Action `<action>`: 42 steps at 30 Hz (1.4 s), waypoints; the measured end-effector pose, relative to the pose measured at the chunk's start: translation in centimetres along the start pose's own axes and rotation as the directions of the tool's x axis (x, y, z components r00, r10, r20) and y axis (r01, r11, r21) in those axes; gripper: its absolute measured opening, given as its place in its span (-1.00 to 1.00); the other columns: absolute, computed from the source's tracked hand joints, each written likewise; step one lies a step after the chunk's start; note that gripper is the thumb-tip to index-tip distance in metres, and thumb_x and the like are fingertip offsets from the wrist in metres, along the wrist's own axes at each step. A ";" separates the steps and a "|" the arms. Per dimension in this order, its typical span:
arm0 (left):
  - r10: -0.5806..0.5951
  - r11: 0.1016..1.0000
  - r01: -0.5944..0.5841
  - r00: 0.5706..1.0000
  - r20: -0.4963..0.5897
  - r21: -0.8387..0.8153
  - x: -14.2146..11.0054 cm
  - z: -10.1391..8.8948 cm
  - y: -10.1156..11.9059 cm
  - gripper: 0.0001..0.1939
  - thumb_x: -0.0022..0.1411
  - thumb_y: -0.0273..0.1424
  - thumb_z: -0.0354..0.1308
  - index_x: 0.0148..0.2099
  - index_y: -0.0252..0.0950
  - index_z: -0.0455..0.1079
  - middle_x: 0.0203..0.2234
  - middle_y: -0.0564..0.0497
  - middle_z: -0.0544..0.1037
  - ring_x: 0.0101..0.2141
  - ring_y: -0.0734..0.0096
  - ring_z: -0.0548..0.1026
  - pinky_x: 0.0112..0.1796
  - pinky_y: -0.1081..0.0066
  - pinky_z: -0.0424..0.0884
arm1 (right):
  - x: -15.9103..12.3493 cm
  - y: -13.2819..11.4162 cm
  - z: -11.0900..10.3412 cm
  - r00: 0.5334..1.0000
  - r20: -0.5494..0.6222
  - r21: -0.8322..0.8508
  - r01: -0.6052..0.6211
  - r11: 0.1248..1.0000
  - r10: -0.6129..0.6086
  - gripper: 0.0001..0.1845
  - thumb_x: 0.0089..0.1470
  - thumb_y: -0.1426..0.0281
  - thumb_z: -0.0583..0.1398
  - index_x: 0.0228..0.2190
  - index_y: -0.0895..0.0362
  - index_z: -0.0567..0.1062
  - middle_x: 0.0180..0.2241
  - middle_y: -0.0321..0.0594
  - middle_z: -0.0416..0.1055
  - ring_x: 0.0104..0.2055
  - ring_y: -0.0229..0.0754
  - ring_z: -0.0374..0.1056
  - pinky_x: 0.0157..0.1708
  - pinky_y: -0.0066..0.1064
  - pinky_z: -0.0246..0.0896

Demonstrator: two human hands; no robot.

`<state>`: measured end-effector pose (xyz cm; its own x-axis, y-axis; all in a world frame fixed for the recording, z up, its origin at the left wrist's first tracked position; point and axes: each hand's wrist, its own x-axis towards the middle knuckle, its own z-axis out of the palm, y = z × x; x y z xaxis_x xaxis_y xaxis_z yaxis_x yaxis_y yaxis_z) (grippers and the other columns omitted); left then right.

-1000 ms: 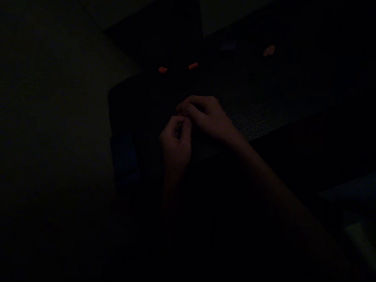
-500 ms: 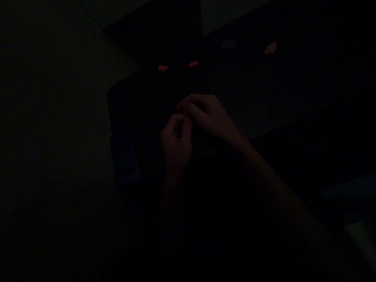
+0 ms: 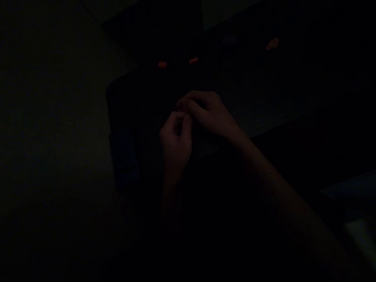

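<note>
The picture is very dark. My left hand (image 3: 177,137) is closed, thumb and fingertips pinched together. Just above it, my right hand (image 3: 206,111) reaches in from the right with its thumb and fingers also pinched. The fingertips of both hands meet over the dark table (image 3: 255,115). Whatever they hold is too small and dim to make out. Beyond the hands lie a small orange piece (image 3: 162,65), a second orange piece (image 3: 193,60) and, farther right, a larger rounded orange lump (image 3: 272,44).
A blue flat object (image 3: 124,159) lies at the table's left edge. Near the back edge is a dim purplish block (image 3: 229,40). Pale floor (image 3: 45,105) spreads to the left. At the lower right is a pale shape (image 3: 366,248) that I cannot identify.
The view has shifted slightly, so the things on the table appear a little higher. Both hands keep nearly the same pinched pose, fingertips together.
</note>
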<state>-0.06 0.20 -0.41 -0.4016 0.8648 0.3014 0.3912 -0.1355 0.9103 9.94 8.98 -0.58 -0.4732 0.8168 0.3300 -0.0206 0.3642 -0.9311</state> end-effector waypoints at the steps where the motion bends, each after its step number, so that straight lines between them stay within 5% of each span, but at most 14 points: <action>1: 0.002 1.000 -0.002 1.000 -0.001 0.001 0.0 0.0 0.0 -0.83 0.37 -0.44 0.15 -0.34 -0.25 0.39 -0.53 0.11 0.44 -0.50 0.51 0.42 -0.46 0.54 0.32 | 0.0 0.1 0.0 1.000 0.000 0.001 0.004 1.000 -0.004 -0.76 0.26 0.44 0.14 -0.30 0.19 0.63 -0.29 -0.23 0.60 -0.23 -0.16 0.49 -0.21 -0.37 0.31; 42: 0.001 1.000 -0.001 1.000 0.000 0.012 0.0 0.1 0.0 -0.81 0.39 -0.41 0.16 -0.34 -0.23 0.38 -0.51 0.10 0.46 -0.48 0.49 0.44 -0.43 0.52 0.37 | 0.0 -0.1 0.0 1.000 -0.001 -0.020 -0.009 1.000 0.009 -0.76 0.27 0.43 0.14 -0.31 0.17 0.62 -0.29 -0.23 0.60 -0.21 -0.16 0.47 -0.18 -0.37 0.31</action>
<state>-0.01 0.23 -0.41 -0.4014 0.8645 0.3025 0.4019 -0.1305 0.9063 9.92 8.99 -0.50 -0.4727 0.8204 0.3218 0.0014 0.3659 -0.9307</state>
